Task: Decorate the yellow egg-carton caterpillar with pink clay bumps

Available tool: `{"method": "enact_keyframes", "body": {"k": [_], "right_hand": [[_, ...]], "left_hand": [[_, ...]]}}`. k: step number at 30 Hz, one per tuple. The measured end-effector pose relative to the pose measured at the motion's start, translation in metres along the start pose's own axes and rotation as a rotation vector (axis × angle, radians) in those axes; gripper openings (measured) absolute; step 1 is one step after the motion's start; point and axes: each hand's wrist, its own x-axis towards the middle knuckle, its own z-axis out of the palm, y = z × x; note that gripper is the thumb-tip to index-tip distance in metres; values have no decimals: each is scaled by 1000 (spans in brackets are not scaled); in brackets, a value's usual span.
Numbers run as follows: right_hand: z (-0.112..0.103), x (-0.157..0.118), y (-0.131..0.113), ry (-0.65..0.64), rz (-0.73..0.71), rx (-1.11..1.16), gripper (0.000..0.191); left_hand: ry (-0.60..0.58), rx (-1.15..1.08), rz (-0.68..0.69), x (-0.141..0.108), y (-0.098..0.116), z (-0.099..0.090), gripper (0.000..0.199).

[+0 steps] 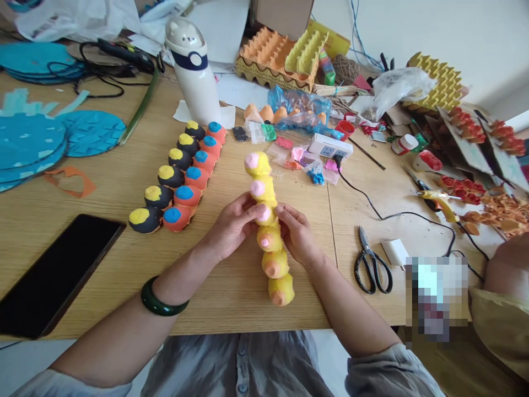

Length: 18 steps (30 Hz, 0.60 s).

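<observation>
Between my two hands is a strip of egg carton cups point(270, 240) covered in yellow clay, lying lengthwise away from me. Pink clay caps the tips of the far cups; the nearest tips are bare orange. My left hand point(235, 223) grips its left side, the thumb pressed on the pink patch of the third cup. On the right side, my right hand point(300, 231) holds the same cup between thumb and fingers. To the left lie a black strip with yellow tips point(170, 174) and an orange strip with blue tips point(194, 177).
A phone point(58, 270) lies at left, a white tumbler point(194, 77) behind the strips. Scissors point(372, 264), a charger point(395, 252), a power strip point(330, 146) with its cord and a glue gun point(442, 204) are on the right. Another person's arm point(506, 275) shows at far right.
</observation>
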Motion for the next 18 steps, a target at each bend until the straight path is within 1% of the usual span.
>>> {"method": "enact_keyframes", "body": {"k": [3, 5, 7, 9, 11, 14, 16, 18], "right_hand": [[1, 0, 2, 21, -77, -143, 33], [1, 1, 3, 60, -140, -215, 31], [0, 2, 4, 73, -166, -220, 30], [0, 3, 5, 57, -126, -191, 27], [0, 3, 6, 25, -40, -156, 27], [1, 0, 9, -65, 94, -78, 34], [1, -1, 10, -125, 136, -18, 40], [0, -1, 10, -135, 142, 36, 44]], "left_hand": [[62, 21, -32, 5, 4, -8, 37], [97, 34, -7, 8, 6, -14, 34], [138, 44, 44, 12, 7, -19, 34], [168, 57, 80, 14, 7, -23, 37], [174, 71, 94, 15, 8, -25, 39], [166, 90, 109, 13, 8, -22, 38], [166, 109, 142, 11, 8, -17, 39], [158, 118, 161, 9, 7, -13, 41]]}}
